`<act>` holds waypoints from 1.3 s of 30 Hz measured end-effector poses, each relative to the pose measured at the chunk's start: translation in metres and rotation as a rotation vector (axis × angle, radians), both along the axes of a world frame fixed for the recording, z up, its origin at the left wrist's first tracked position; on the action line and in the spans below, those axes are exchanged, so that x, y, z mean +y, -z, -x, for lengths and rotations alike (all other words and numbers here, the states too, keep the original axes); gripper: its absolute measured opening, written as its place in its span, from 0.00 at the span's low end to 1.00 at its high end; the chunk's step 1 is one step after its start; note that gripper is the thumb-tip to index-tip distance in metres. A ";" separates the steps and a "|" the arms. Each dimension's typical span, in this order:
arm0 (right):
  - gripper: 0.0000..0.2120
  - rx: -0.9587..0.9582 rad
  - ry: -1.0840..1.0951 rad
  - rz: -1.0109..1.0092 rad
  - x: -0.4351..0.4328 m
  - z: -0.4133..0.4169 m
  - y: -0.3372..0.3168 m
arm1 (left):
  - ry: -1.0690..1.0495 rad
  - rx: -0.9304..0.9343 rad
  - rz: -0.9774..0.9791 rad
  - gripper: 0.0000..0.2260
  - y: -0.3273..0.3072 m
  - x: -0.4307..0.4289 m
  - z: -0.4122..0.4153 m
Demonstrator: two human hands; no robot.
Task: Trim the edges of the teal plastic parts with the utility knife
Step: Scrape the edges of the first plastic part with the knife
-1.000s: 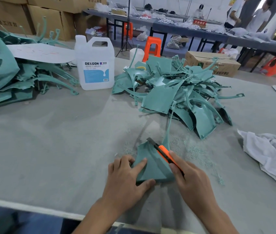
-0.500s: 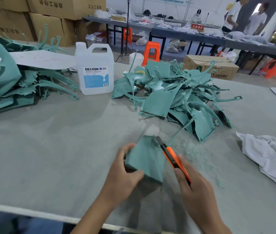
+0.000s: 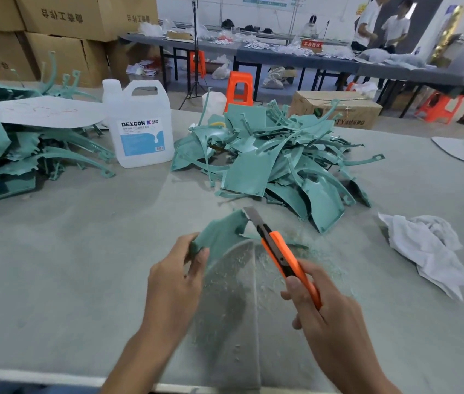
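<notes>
The teal part (image 3: 222, 234) in work is lifted just off the bench (image 3: 68, 265), low in the middle of the view, tilted with its ragged edge turned to 3 o'clock. The left hand (image 3: 176, 282) pinches its corner at 7 o'clock between thumb and fingers. The right hand (image 3: 324, 314) has its fingers curled round the orange handle of the utility knife (image 3: 279, 251), whose bare blade meets the part's edge near its top corner. This looks like the trimming stroke on one edge, mid-part. The next move likely calls for drawing the blade along that edge, away from the holding thumb, then turning the part to a fresh side. Teal shavings (image 3: 319, 260) lie at 3 o'clock, a pile of parts (image 3: 276, 163) at 1 o'clock, a white jug (image 3: 140, 126) at 11 o'clock.
</notes>
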State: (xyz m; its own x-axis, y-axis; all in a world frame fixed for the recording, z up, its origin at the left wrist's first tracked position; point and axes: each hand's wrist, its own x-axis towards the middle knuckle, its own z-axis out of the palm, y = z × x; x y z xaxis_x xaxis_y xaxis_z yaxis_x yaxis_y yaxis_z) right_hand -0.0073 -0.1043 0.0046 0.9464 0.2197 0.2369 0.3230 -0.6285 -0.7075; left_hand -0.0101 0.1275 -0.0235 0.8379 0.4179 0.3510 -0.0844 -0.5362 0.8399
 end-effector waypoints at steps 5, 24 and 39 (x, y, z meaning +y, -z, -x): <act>0.13 -0.026 -0.123 0.066 0.014 0.001 -0.012 | 0.002 0.041 -0.069 0.11 0.014 0.001 0.002; 0.18 -0.144 -0.027 0.235 0.013 -0.027 -0.024 | 0.027 -0.015 -0.073 0.05 0.010 0.003 0.001; 0.15 -0.142 -0.020 0.075 -0.002 -0.009 -0.034 | 0.155 0.108 -0.026 0.18 0.032 0.003 -0.013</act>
